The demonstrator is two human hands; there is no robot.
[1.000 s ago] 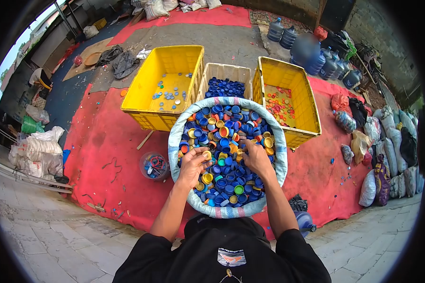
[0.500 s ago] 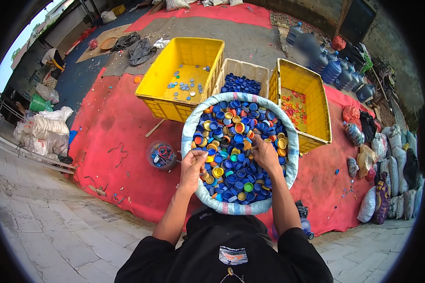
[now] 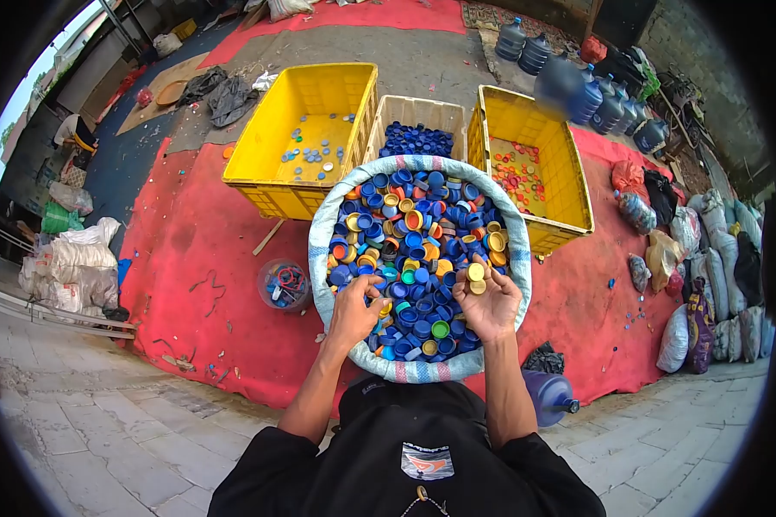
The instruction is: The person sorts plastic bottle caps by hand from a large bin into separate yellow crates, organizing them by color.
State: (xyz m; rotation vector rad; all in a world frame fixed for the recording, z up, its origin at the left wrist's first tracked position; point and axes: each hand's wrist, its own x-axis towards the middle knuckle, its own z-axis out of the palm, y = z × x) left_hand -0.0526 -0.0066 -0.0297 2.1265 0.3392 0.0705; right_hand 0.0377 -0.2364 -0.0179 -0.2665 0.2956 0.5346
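In front of my body a round sack [image 3: 323, 250] with a rolled pale blue, striped rim is full of plastic bottle caps [image 3: 418, 293], mostly blue, mixed with yellow, orange and a few green ones. My right hand [image 3: 493, 308] is turned palm up over the sack's right side. It holds yellow bottle caps [image 3: 476, 277], two of them visible at the fingers. Over the left side of the pile, my left hand [image 3: 355, 312] has half-curled fingers, with thumb and forefinger apart and nothing visible between them.
Beyond the sack stand a yellow crate [image 3: 272, 185] with grey caps, a whitish crate [image 3: 414, 108] with blue caps, and another yellow crate [image 3: 569, 194] with red caps. A small tub [image 3: 284, 286] sits left on the red mat [image 3: 190, 302]. A large bottle [image 3: 547, 396] lies near my right arm.
My right hand has drawn back from the pile and turned palm up, with yellow caps now showing in it. My left hand has shifted slightly down over the caps. The view has moved a little.
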